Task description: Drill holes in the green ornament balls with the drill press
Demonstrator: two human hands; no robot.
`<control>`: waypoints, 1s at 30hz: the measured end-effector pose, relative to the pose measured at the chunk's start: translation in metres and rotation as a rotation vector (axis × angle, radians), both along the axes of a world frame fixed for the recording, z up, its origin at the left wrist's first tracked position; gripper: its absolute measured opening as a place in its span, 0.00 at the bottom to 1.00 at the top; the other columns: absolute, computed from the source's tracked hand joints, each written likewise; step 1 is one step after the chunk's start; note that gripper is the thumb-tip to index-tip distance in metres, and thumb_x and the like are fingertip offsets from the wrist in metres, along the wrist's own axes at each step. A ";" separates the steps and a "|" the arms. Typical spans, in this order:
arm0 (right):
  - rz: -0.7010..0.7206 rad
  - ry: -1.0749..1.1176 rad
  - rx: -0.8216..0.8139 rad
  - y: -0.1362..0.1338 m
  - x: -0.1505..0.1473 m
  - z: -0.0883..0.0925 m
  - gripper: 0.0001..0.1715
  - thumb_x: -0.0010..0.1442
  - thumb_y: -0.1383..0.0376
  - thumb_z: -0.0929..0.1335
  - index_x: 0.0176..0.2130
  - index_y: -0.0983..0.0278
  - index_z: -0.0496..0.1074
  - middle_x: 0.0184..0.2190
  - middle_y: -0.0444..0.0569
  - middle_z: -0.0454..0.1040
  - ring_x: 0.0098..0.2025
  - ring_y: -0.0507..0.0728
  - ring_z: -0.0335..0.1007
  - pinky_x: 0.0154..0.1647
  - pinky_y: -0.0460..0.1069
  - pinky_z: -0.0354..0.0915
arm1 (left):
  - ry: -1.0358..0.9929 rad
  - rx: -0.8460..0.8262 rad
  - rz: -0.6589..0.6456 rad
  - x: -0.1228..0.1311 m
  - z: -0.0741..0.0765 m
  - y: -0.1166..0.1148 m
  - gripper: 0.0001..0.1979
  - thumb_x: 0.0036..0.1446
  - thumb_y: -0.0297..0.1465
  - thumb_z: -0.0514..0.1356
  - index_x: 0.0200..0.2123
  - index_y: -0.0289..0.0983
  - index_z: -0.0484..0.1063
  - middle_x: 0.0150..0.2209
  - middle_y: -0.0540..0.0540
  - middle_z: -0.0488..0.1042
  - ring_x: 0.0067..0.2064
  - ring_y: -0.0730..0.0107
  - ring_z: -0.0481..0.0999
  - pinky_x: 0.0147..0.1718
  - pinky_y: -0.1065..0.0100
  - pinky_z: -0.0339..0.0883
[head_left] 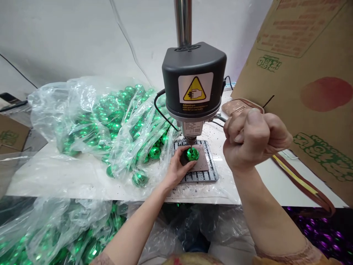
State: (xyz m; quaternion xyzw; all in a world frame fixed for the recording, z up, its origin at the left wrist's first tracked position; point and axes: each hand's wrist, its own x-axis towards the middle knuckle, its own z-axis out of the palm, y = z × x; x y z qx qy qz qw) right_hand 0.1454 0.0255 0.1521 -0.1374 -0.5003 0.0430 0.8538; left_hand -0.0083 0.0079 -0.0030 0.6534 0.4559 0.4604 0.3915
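Note:
Under the bit of a black drill press [194, 79] sits a shiny green faceted ball [192, 155]. My left hand [179, 165] pinches this ball between thumb and fingers on a brown square pad [202, 167], which lies on the grey slotted base plate [213, 176]. The drill bit meets the top of the ball. Raised at the right of the machine, my right hand [248, 138] is closed in a fist around the end of the press lever [220, 117]; most of the lever is hidden behind the fingers.
A clear plastic bag [82, 95] of green balls lies left of the press, with loose balls [139, 179] beside it. A large cardboard box [311, 92] stands at right, near a brown strap [309, 191]. Purple balls [322, 230] lie below the table edge. Dark shavings dot the white tabletop [82, 180].

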 end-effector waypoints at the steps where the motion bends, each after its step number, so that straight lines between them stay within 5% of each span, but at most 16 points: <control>1: -0.005 -0.008 0.014 0.001 0.001 -0.002 0.26 0.59 0.75 0.64 0.19 0.63 0.44 0.13 0.36 0.49 0.14 0.43 0.44 0.14 0.44 0.45 | 0.000 0.006 -0.001 0.000 -0.001 0.000 0.26 0.56 0.35 0.69 0.56 0.40 0.67 0.54 0.43 0.74 0.56 0.59 0.74 0.58 0.58 0.66; 20: -0.044 -0.102 0.096 -0.002 0.007 -0.035 0.24 0.55 0.76 0.64 0.22 0.63 0.44 0.15 0.36 0.46 0.15 0.44 0.45 0.17 0.47 0.48 | -0.010 0.019 0.001 -0.001 -0.004 -0.001 0.26 0.56 0.36 0.69 0.55 0.40 0.67 0.54 0.43 0.74 0.56 0.59 0.74 0.58 0.58 0.67; 26: -0.045 0.058 -0.085 -0.003 -0.001 0.003 0.26 0.59 0.72 0.66 0.19 0.63 0.47 0.13 0.36 0.46 0.14 0.45 0.44 0.16 0.47 0.47 | -0.017 -0.003 0.024 0.003 0.000 0.001 0.26 0.55 0.36 0.69 0.55 0.40 0.67 0.53 0.43 0.74 0.55 0.59 0.75 0.57 0.58 0.68; 30: 0.057 0.030 -0.181 0.001 0.001 0.033 0.25 0.61 0.70 0.67 0.19 0.58 0.53 0.12 0.37 0.53 0.15 0.48 0.45 0.17 0.49 0.46 | 0.035 0.092 0.226 0.005 0.005 -0.014 0.23 0.55 0.38 0.69 0.51 0.40 0.69 0.49 0.43 0.76 0.52 0.59 0.76 0.54 0.57 0.70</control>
